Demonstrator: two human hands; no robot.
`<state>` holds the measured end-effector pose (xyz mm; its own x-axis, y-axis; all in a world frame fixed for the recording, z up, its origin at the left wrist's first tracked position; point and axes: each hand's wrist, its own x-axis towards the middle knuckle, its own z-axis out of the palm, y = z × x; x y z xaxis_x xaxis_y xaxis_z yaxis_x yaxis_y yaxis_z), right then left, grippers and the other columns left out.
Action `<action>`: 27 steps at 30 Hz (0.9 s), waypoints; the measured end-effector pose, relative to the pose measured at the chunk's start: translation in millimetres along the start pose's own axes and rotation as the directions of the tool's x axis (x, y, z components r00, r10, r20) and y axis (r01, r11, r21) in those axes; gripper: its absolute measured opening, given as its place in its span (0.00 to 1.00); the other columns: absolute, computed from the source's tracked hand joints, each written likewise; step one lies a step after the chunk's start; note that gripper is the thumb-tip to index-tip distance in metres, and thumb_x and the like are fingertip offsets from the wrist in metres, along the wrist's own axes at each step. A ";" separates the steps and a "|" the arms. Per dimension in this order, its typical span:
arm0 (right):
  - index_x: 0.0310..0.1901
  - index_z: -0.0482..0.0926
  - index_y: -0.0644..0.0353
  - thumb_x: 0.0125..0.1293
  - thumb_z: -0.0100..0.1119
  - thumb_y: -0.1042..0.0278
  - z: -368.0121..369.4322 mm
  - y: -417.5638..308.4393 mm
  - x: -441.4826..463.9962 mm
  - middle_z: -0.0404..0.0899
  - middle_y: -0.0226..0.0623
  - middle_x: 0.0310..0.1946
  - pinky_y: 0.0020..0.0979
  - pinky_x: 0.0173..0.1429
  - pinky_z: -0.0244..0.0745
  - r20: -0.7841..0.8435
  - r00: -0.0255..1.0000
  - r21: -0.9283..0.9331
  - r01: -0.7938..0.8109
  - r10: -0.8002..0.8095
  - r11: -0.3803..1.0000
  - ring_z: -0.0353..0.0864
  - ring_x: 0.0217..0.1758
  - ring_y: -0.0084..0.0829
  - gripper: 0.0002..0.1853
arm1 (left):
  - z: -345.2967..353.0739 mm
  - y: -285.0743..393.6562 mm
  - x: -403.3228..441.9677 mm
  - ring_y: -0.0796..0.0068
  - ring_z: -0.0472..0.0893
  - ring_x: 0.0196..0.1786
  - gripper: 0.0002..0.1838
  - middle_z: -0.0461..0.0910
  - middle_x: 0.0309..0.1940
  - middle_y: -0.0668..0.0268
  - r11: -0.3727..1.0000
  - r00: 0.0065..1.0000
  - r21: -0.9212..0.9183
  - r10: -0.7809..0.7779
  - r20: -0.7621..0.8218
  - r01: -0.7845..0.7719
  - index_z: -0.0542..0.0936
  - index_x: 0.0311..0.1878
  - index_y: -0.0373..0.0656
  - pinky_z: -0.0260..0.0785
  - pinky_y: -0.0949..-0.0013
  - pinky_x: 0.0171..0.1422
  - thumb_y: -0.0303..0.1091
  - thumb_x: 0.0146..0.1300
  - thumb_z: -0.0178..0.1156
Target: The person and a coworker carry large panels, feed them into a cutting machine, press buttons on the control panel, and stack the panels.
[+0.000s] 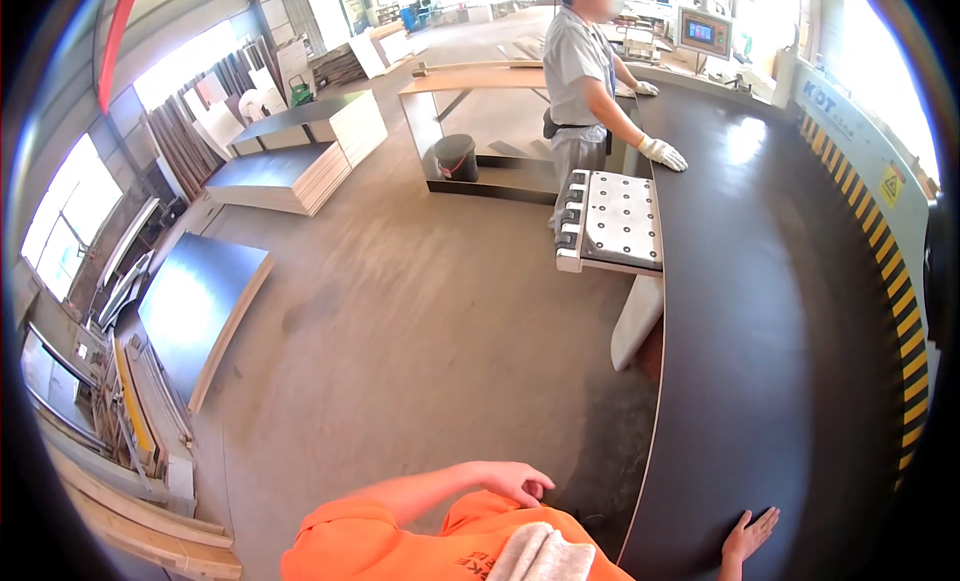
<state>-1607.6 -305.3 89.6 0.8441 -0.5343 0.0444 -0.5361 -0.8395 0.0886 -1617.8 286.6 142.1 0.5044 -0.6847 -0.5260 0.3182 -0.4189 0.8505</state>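
Observation:
A large dark panel (760, 311) lies along my right side, on the bed of a machine. My right hand (752, 534) rests on its near end, palm down with the fingers stretched out. In front of my orange shirt (410, 546) hangs my left hand (515, 481), its fingers loosely curled and nothing visible in them. A light grey cloth (540, 556) lies against the shirt. At the far end of the panel stands a co-worker (578, 76), whose white-gloved hand (663, 153) presses on the panel's edge.
A perforated metal side table (622, 219) juts from the panel's left edge. Yellow-black striping (880, 246) runs along the machine on the right; a control screen (704, 33) stands behind. Panel stacks (290, 176), a bucket (457, 158) and a leaning dark sheet (200, 306) are on the left.

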 end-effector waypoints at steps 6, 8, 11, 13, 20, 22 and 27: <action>0.78 0.52 0.63 0.79 0.42 0.48 4.1 2.8 1.6 0.50 0.46 0.80 0.42 0.84 0.43 -0.014 1.000 -0.003 0.013 -0.013 1.000 0.47 0.83 0.44 0.36 | 2.3 161.3 -83.0 0.73 0.80 0.50 0.30 0.82 0.50 0.63 0.566 0.535 -0.264 0.824 0.186 -0.781 0.74 0.67 0.37 0.71 0.67 0.53 0.30 0.61 0.65; 0.78 0.52 0.64 0.78 0.42 0.48 1.7 2.3 1.4 0.51 0.47 0.80 0.42 0.83 0.44 -0.015 1.000 -0.004 0.014 -0.014 1.000 0.48 0.83 0.44 0.36 | -6.4 165.7 -85.9 0.64 0.81 0.44 0.27 0.82 0.44 0.61 0.533 0.474 -0.170 0.830 0.294 -0.829 0.74 0.66 0.38 0.73 0.62 0.49 0.35 0.65 0.65; 0.78 0.53 0.64 0.78 0.43 0.48 0.4 1.1 1.4 0.51 0.48 0.80 0.43 0.83 0.44 -0.026 1.000 0.001 0.015 -0.015 1.000 0.48 0.83 0.45 0.36 | -14.5 186.7 -101.6 0.63 0.81 0.39 0.18 0.84 0.39 0.59 0.497 0.510 -0.145 0.858 -0.064 -0.855 0.79 0.55 0.33 0.73 0.63 0.45 0.30 0.63 0.62; 0.78 0.53 0.64 0.78 0.43 0.49 -1.1 -0.1 -0.5 0.51 0.48 0.80 0.43 0.83 0.44 -0.037 0.999 0.021 0.022 -0.022 1.000 0.48 0.83 0.45 0.36 | -15.3 210.7 -119.3 0.65 0.82 0.38 0.14 0.84 0.38 0.58 0.458 0.490 -0.178 0.776 -0.398 -0.871 0.82 0.49 0.30 0.72 0.64 0.44 0.27 0.61 0.61; 0.76 0.56 0.67 0.77 0.46 0.47 17.3 16.4 8.4 0.54 0.54 0.78 0.46 0.83 0.45 -0.135 0.982 0.077 0.146 -0.134 0.986 0.50 0.82 0.50 0.37 | 33.7 282.7 -107.2 0.63 0.81 0.40 0.15 0.84 0.40 0.56 0.205 0.251 -0.361 0.964 -0.087 -0.910 0.82 0.50 0.30 0.72 0.64 0.47 0.29 0.61 0.62; 0.76 0.56 0.67 0.77 0.45 0.47 14.7 9.9 4.3 0.53 0.52 0.78 0.45 0.83 0.43 -0.105 0.991 0.096 0.096 -0.086 0.991 0.49 0.82 0.48 0.37 | 43.2 292.2 -97.1 0.63 0.81 0.41 0.16 0.84 0.41 0.55 0.194 0.238 -0.399 0.969 -0.063 -0.896 0.82 0.50 0.30 0.72 0.64 0.47 0.29 0.62 0.62; 0.78 0.52 0.64 0.75 0.47 0.46 -2.9 -0.9 0.6 0.48 0.47 0.81 0.44 0.84 0.39 -0.029 1.000 0.094 0.011 -0.008 0.996 0.43 0.84 0.44 0.39 | 52.7 303.1 -77.5 0.62 0.81 0.42 0.16 0.83 0.42 0.54 0.209 0.269 -0.475 0.961 -0.061 -0.855 0.82 0.50 0.30 0.72 0.63 0.49 0.30 0.62 0.62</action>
<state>-1606.6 -304.6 92.5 0.8484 -0.5244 0.0721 -0.5255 -0.8508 -0.0045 -1602.7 181.3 440.9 0.4906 -0.5507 0.6753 0.0168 0.7808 0.6245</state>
